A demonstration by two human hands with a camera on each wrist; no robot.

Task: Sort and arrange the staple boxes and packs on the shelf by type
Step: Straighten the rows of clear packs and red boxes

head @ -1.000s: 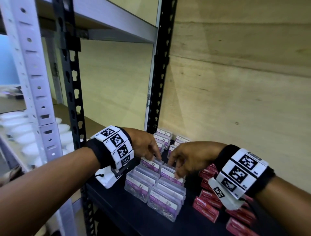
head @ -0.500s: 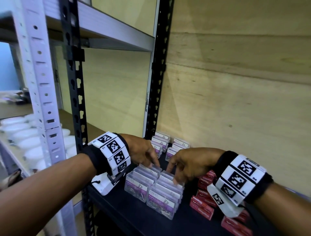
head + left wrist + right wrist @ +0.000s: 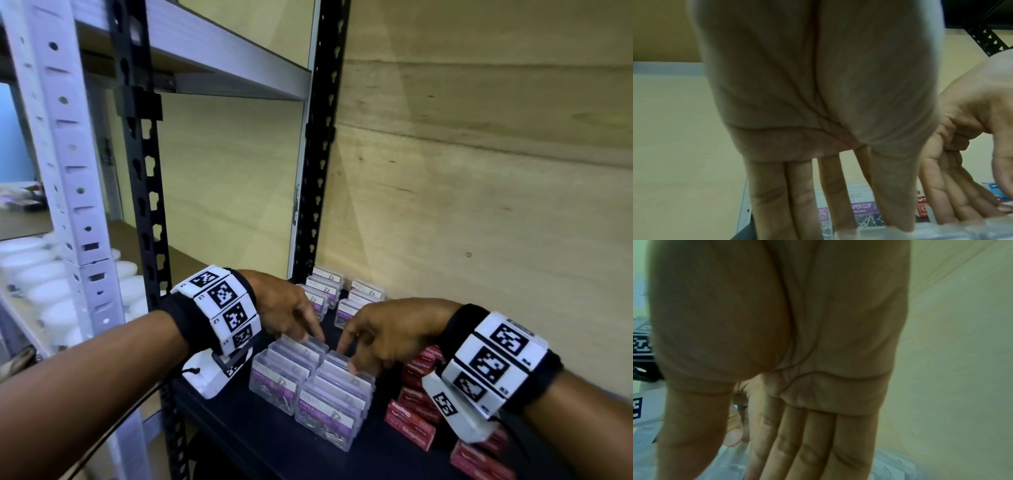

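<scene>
Two rows of clear paper clip boxes (image 3: pixel 308 394) with purple labels stand upright on the black shelf (image 3: pixel 253 445). My left hand (image 3: pixel 291 315) touches the back end of the left row with straight fingers (image 3: pixel 797 194). My right hand (image 3: pixel 380 335) rests the same way on the back of the right row, its fingers (image 3: pixel 807 443) straight over a clear box (image 3: pixel 731 464). A second group of clear boxes (image 3: pixel 342 294) stands further back by the wall. To the right of the rows lie red staple boxes (image 3: pixel 411 425), partly hidden under my right wrist.
Black slotted uprights (image 3: pixel 144 205) frame the shelf at left and at the back corner (image 3: pixel 318 137). A plywood wall (image 3: pixel 479 205) closes the right side and a grey shelf (image 3: pixel 222 61) runs overhead. White bowls (image 3: pixel 41 281) sit on the neighbouring rack at left.
The rearmost clear boxes stood a little apart from the rows a second ago; they are now closed up against them. Both hands stay at the back ends of the rows.
</scene>
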